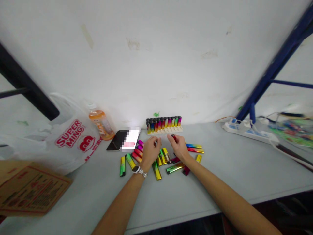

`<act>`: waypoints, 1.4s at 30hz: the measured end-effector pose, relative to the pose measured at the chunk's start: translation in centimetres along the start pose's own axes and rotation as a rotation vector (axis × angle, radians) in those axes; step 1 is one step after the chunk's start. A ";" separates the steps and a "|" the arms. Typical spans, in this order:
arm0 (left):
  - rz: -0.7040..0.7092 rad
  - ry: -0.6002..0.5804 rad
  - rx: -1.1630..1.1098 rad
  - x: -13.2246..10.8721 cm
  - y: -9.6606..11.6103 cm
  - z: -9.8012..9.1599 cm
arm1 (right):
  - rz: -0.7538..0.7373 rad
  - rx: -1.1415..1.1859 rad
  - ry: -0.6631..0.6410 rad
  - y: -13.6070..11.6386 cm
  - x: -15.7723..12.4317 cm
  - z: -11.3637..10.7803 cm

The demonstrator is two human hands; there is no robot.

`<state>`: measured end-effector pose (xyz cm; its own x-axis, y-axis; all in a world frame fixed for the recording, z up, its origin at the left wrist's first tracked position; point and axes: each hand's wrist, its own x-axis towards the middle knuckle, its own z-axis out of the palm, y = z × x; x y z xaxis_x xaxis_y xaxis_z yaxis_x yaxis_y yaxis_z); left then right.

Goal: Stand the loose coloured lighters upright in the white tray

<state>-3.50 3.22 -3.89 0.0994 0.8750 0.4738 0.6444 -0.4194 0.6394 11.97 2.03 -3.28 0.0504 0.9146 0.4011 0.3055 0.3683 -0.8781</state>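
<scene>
The grey table point(220, 169) bears loose lighters point(156, 170), a lighter rack point(164, 129), phone point(117, 141), bottle point(101, 124), bag point(70, 140), box point(29, 189) and power strip point(244, 131).

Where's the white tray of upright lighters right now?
Head view: the white tray sits centre, by the wall, just beyond the left hand and right hand, right of the phone.

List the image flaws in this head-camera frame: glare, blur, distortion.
Head view: wide-angle warp bows the blue frame; glare blooms on the wall above the phone, whose screen is pixelated; clutter at the right edge is smeared; the left hand and right hand, pinching a lighter, are fairly sharp; light even, shadows soft.
</scene>
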 end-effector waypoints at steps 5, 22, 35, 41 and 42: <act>-0.003 -0.001 -0.007 -0.1 -0.1 0.2 | 0.017 -0.060 0.006 -0.5 -0.1 0.2; 0.015 -0.005 0.038 -0.1 0.1 0.0 | -0.002 -0.076 0.022 -0.5 0.0 0.5; 0.023 -0.005 0.039 -0.1 0.0 0.1 | 0.000 -0.081 0.033 -0.3 -0.1 0.4; 0.014 -0.006 0.022 -0.2 0.1 0.0 | -0.064 -0.069 -0.008 -0.2 -0.3 0.2; 0.014 -0.006 0.022 -0.2 0.1 0.0 | -0.069 -0.063 -0.008 -0.2 -0.3 0.2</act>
<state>-3.45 3.03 -3.93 0.1132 0.8708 0.4785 0.6596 -0.4260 0.6192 11.74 1.73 -3.29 0.0192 0.8889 0.4576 0.3669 0.4195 -0.8303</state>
